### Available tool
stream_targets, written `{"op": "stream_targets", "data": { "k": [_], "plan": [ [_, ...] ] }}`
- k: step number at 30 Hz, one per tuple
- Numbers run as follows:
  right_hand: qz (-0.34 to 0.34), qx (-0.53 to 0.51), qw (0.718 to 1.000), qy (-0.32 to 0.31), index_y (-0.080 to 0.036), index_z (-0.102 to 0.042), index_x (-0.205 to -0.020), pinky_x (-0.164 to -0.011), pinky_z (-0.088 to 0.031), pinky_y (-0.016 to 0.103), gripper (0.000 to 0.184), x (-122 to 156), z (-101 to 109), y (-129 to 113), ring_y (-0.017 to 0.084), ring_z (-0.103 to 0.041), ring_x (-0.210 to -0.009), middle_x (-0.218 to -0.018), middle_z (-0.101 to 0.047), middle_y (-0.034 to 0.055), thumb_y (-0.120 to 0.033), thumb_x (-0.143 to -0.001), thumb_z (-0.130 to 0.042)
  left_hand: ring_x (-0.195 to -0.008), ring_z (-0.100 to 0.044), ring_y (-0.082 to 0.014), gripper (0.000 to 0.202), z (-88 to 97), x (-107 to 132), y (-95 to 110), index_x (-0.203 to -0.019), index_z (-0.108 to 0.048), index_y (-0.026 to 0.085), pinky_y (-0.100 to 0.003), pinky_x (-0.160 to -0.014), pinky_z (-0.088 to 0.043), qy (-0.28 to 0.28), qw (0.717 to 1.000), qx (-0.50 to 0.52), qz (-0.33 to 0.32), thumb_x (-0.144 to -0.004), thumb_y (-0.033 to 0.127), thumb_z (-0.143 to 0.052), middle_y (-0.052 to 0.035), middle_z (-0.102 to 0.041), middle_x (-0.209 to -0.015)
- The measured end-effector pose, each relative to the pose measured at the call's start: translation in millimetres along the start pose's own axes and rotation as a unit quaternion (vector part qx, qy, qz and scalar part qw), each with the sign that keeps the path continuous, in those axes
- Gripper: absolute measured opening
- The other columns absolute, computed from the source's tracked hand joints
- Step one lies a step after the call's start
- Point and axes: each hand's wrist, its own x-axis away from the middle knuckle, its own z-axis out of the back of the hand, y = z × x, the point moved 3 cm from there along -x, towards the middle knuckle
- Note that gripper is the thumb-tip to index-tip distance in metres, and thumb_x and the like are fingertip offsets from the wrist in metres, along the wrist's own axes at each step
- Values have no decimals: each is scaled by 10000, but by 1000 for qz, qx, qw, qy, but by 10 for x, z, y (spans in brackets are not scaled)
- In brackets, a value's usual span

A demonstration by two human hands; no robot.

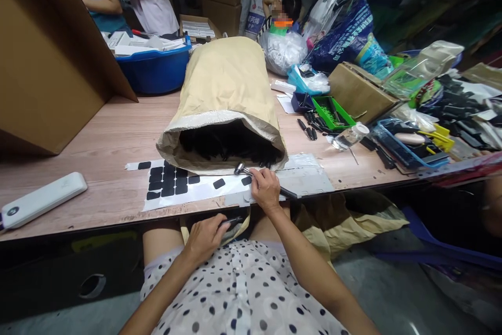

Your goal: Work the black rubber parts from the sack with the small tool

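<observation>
My right hand [265, 188] is closed around a small hammer [288, 193] at the table's front edge. Its metal head points left and its black handle sticks out to the right. Lower down, over my lap, my left hand [206, 238] grips a black elongated piece [234, 220] whose exact kind I cannot make out. Beyond my hands a tan sack [227, 73] lies with its mouth towards me, dark pieces inside. In front of the sack, a white sheet [204, 190] carries rows of black rounded pads [168, 187]. A grey plate [306, 181] lies beside it.
A white oblong device [45, 200] and a large cardboard box [47, 63] are on the left. Behind stands a blue basin [157, 71] of white boxes. To the right are a green tray [333, 113], a clear jar [350, 136] and a blue tray [408, 152]. Several people are beyond the table.
</observation>
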Motion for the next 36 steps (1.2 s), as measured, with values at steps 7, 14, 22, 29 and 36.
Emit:
{"op": "stream_targets", "data": {
  "k": [7,14,22,29,36],
  "plan": [
    [-2,-3,1000,5,-260,-727,-1091,-736,-345,312,311,-2,-6,8,204,-458,-833,-881,-567,55,-154,-900,-506,-751,-727,-329,154,-276,54,-428,-852,-709,185,-369,-623,-495,-45,976,-91,193,-877,244,-569,-136,-724,-763],
    [-2,-5,1000,6,-261,-722,-1104,-733,-351,315,324,13,-30,17,207,-454,-836,-894,-563,62,-153,-899,-496,-545,-613,-194,194,146,-281,-2,-801,-714,232,-286,-527,-422,-43,989,91,111,-845,376,-591,27,-606,-554],
    [5,4,1000,12,-264,-729,-1089,-729,-347,315,312,2,-22,-5,203,-459,-828,-881,-565,58,-161,-909,-497,-841,-681,-296,296,976,-1312,-173,-942,-718,164,-383,-751,-513,299,927,-32,222,-843,407,-580,-120,-711,-816],
    [2,2,1000,1,-264,-729,-1090,-735,-350,314,307,2,-17,-5,204,-457,-836,-892,-562,59,-163,-904,-506,-1007,-676,-343,261,1082,-1614,-301,-1024,-711,162,-388,-772,-515,262,925,-81,262,-841,337,-649,-170,-726,-1023],
    [-9,-3,1000,-4,-253,-730,-1101,-747,-357,318,287,17,-38,23,211,-464,-857,-912,-568,67,-203,-917,-515,-883,-642,-248,199,863,-1147,-69,-978,-706,216,-334,-780,-491,257,958,-77,99,-879,348,-593,-68,-674,-887]
  ]
}}
